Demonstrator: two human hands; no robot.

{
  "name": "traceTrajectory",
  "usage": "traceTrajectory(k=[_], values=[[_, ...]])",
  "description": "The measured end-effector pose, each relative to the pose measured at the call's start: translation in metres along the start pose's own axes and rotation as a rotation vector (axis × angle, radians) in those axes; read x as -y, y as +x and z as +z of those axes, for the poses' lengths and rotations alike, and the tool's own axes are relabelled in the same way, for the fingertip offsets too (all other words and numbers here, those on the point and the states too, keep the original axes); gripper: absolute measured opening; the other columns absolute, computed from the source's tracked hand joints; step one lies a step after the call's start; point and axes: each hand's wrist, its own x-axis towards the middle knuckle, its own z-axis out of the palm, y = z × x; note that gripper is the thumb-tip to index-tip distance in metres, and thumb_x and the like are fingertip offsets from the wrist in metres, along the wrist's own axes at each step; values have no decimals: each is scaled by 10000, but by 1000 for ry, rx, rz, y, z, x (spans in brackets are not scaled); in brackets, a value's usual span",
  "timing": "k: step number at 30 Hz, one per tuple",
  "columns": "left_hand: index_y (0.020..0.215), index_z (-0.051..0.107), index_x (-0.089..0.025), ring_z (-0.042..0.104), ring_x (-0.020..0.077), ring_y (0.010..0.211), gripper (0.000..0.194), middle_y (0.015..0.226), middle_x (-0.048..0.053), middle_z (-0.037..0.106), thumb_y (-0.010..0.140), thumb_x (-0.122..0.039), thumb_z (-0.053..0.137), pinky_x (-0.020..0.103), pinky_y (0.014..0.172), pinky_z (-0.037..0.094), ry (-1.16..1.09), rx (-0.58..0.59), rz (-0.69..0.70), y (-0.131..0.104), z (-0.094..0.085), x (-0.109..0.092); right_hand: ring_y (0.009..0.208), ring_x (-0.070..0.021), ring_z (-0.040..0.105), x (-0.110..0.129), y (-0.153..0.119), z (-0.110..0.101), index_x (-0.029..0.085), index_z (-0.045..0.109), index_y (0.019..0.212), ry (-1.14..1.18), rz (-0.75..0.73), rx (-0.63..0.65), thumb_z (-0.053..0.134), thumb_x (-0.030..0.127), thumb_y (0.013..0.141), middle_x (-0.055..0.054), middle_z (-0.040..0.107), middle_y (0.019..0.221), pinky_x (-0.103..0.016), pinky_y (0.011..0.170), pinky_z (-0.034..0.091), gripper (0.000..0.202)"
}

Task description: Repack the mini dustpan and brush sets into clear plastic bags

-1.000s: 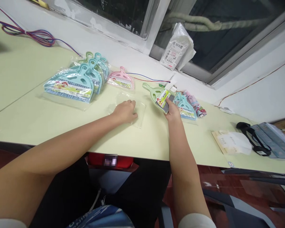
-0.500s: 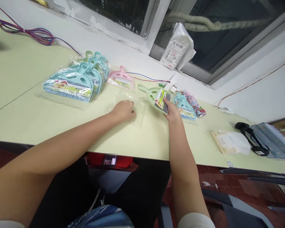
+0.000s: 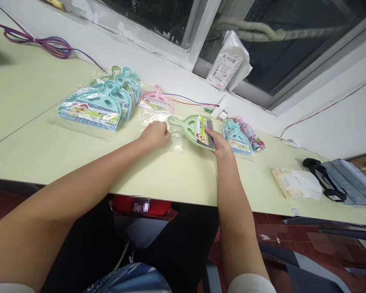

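Note:
My right hand [image 3: 218, 143] grips the bristle end of a green dustpan and brush set [image 3: 189, 129], which has a printed label and grey bristles. Its handle points left, toward my other hand. My left hand [image 3: 155, 134] is closed on a clear plastic bag [image 3: 177, 143] that spreads around the fingers on the table. Just beyond lies a pink dustpan set [image 3: 155, 97]. Several wrapped blue dustpan sets [image 3: 90, 106] lie in a heap to the left. Another wrapped blue set [image 3: 238, 138] rests right of my right hand.
Coiled red and blue wires [image 3: 53, 45] lie at the back left. A floral bundle [image 3: 250, 133] sits beside the right-hand blue set. Farther right are a paper packet [image 3: 297, 183], a black strap [image 3: 325, 177] and blue boxes [image 3: 349, 181]. A white package [image 3: 227, 65] leans against the window.
The green dustpan set has shifted left and slightly down, its handle now close to my left hand. My left hand has moved slightly left, and the clear bag has bunched up around it.

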Motion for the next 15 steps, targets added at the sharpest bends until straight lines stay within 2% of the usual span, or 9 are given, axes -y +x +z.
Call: traceTrajectory(k=[8, 15], values=[[779, 618, -233, 654, 336, 907, 127, 866, 135, 692, 879, -300, 577, 442, 859, 507, -122, -104, -56, 8, -9, 10, 696, -245, 808, 0, -3, -2, 111, 752, 1008, -78, -39, 0, 841, 161, 861, -86, 824, 837, -406, 768, 714, 179], [810, 650, -236, 651, 352, 925, 96, 868, 129, 692, 856, -315, 621, 441, 847, 488, -101, -120, -70, 7, -15, 8, 636, -217, 782, -4, -2, 1, 117, 757, 960, -186, -135, -23, 852, 175, 845, -78, 821, 828, -388, 717, 711, 160]])
